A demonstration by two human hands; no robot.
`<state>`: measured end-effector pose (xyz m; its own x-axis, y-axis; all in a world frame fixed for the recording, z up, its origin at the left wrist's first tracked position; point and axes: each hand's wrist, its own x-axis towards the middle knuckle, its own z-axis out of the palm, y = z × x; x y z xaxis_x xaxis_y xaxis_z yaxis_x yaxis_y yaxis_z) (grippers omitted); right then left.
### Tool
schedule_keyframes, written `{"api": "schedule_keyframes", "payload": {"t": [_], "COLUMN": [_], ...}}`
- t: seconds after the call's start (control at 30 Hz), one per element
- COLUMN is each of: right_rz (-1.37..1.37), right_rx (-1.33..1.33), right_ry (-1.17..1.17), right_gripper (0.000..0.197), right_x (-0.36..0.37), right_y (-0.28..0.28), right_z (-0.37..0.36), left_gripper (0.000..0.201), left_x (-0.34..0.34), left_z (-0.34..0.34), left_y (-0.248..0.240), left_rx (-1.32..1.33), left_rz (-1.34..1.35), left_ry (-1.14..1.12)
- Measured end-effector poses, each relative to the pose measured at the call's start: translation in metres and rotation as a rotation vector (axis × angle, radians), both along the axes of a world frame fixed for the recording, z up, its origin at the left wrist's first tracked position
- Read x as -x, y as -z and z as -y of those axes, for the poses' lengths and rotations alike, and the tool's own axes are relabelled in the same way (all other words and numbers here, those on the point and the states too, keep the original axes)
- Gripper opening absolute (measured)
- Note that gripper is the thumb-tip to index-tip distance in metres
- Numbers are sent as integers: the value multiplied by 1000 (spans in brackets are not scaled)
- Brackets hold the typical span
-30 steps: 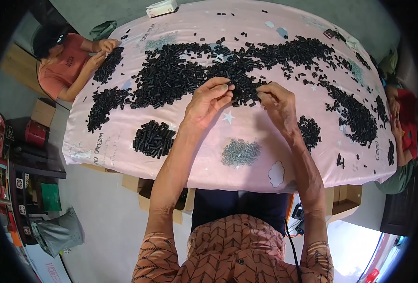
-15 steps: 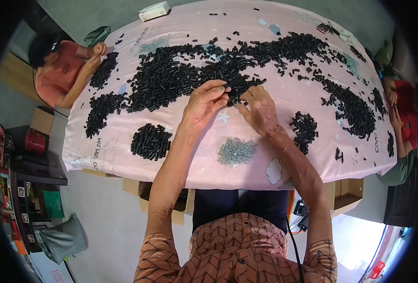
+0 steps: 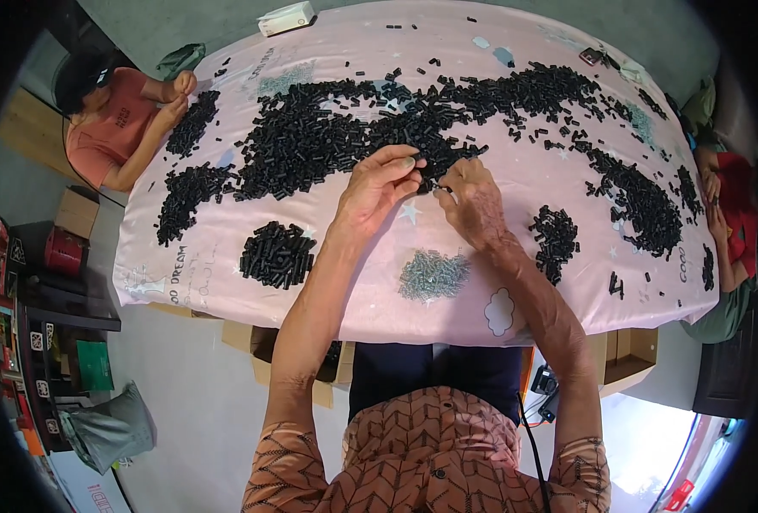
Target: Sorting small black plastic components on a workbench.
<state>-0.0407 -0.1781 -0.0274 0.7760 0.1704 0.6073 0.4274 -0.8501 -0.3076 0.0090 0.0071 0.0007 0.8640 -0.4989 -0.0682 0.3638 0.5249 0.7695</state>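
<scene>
My left hand (image 3: 379, 186) is closed in a pinch at the near edge of a big heap of small black cylindrical pieces (image 3: 302, 137). A black piece shows at its fingertips, partly hidden by the thumb. Just to the right, my right hand (image 3: 474, 198) has its fingers pressed together, pointing toward the left hand; what they hold is too small to make out. Between my forearms lies a pile of small shiny, pale pin-like bits (image 3: 433, 275). A compact pile of black pieces (image 3: 276, 255) sits left of my left forearm, and another black pile (image 3: 555, 244) is beyond my right forearm.
The table wears a pink patterned cloth (image 3: 379, 316). At the left edge a person (image 3: 122, 124) handles small pieces; another person (image 3: 734, 214) sits at the right edge. A tissue box (image 3: 286, 19) stands at the far edge. Cardboard boxes (image 3: 631, 350) sit under the near edge.
The whole view has shifted very slightly. Both my hands stay together at the same spot, with only tiny finger movement.
</scene>
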Motion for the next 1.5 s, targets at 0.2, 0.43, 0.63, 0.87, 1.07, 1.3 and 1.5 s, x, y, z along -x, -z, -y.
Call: {"api": "schedule_keyframes", "payload": {"t": [0.2, 0.43, 0.63, 0.87, 1.07, 1.3, 1.5], "right_rz": [104, -359, -482, -551, -619, -542, -463], "right_rx": [-139, -945, -1099, -1099, -1071, -1074, -1046], "right_ry": [-88, -353, -408, -403, -420, -487, -501], "right_gripper": [10, 11, 13, 9, 7, 12, 19], "right_x": [-1, 7, 10, 11, 11, 13, 12], "right_y": [-2, -21, -27, -37, -39, -36, -36], "right_z": [5, 6, 3, 6, 7, 6, 6], "left_gripper": [18, 20, 19, 19, 18, 18, 18], "left_x": [-2, 0, 3, 2, 2, 2, 1], "left_z": [2, 4, 6, 6, 4, 3, 4], "left_y": [2, 2, 1, 2, 3, 3, 4], "left_rx": [-5, -17, 26, 142, 194, 236, 269], "left_rz": [4, -8, 23, 28, 14, -11, -36], "left_ry": [21, 31, 80, 151, 184, 194, 202]}}
